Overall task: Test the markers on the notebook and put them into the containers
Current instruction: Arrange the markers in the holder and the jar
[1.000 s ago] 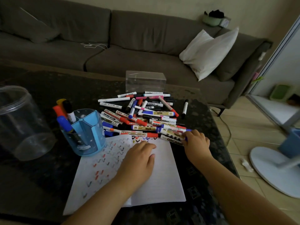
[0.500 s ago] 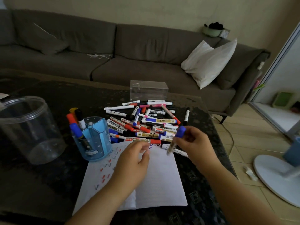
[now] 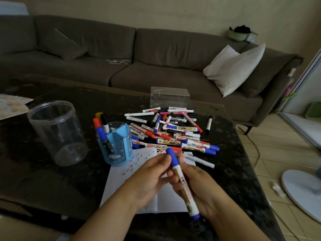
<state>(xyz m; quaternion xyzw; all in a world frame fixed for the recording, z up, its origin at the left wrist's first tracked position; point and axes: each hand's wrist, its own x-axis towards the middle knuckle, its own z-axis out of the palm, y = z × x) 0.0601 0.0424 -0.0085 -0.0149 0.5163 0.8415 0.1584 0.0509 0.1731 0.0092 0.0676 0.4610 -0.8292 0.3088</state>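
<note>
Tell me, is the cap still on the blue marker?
On. The blue cap still covers the blue marker; the left hand pinches it.

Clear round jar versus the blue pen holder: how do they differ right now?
The clear round jar is taller, colourless and holds no markers; the blue pen holder is shorter, divided into compartments and already holds a few markers. Both stand upright on the dark table.
</note>
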